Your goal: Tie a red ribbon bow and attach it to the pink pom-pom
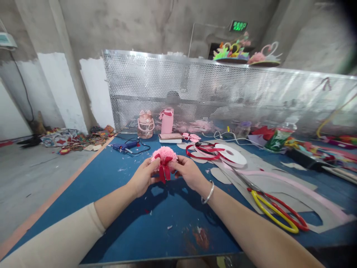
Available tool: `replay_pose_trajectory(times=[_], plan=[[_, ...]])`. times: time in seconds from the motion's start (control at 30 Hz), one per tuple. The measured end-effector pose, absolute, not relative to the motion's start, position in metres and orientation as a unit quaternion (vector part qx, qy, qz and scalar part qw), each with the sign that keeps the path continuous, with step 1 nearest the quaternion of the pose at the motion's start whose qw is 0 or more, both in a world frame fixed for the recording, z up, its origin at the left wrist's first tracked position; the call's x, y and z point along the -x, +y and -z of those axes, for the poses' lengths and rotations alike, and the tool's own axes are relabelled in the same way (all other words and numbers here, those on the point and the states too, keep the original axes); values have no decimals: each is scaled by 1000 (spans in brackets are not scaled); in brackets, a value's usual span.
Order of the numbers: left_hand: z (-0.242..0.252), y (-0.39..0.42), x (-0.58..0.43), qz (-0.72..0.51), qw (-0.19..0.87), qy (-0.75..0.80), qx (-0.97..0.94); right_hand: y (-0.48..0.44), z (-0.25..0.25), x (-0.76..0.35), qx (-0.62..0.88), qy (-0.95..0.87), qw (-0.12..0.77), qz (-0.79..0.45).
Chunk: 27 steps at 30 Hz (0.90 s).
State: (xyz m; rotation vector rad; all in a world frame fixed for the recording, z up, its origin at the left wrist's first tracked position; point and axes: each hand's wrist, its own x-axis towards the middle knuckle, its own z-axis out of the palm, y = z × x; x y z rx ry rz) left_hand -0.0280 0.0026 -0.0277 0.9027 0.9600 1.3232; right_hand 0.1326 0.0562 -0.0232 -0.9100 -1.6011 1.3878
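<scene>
Between my hands, a little above the blue table [125, 230], is a fluffy pink ball [164, 152] with a red ribbon bow [165, 168] on its near side. My left hand [145, 173] grips its left side, the thumb at the bow's left loop. On the other side my right hand [189, 171] pinches it, thumb near the bow's right loop. The fingers behind the ball are partly hidden. To the right lie large scissors [275, 208] with one yellow and one red handle. Ribbon spools [231, 155] with red and white ribbon rest beyond my right hand.
A blue glue gun [125, 146] with a black cord lies at the back left. Behind stand a clear pink-lidded bottle [145, 124], a pink bottle sleeve [167, 122] and a perforated metal screen [134, 85]. Grey cardboard [301, 182] and a green bottle [276, 138] are on the right.
</scene>
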Motion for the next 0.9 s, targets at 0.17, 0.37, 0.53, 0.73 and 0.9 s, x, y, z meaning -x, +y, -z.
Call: replay_pose_trajectory(times=[0.17,0.37,0.53,0.73,0.9], plan=[[31,5,30,-555,559,474,-394,59,24,-135,365,-605,445,-550],[32,10,35,-575,520,482,-409,64,26,-138,361,-571,447,-587],[28,6,36,-603,508,470,-397,59,25,-135,350,-567,443,-600],[27,6,33,-598,547,429,-400,51,26,-130,347,-574,412,-617],[29,10,33,-629,542,411,-375,44,27,-126,394,-585,340,-622]])
